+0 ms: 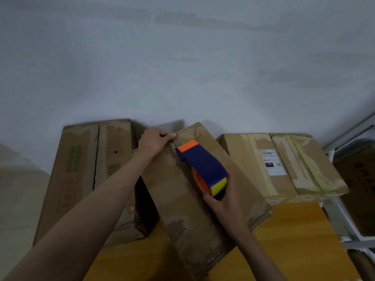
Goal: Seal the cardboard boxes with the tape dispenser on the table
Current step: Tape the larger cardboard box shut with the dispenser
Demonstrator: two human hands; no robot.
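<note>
Both hands (156,141) (225,196) extended, fingers curled

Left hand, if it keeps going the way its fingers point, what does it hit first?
Probably the tape dispenser: the left hand points right along the middle box's far edge, toward the dispenser's orange nose. Depth is unclear.

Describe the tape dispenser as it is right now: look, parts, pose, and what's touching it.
The tape dispenser looks like plastic: a dark blue body, an orange front tip and orange wheel, and a yellow-green roll edge at the rear. It lies tilted on top of the middle cardboard box, tip toward the box's far end along the centre seam. The right hand grips its rear end around the roll. The left hand pinches at the box's far edge just ahead of the tip, apparently holding the tape end.
</note>
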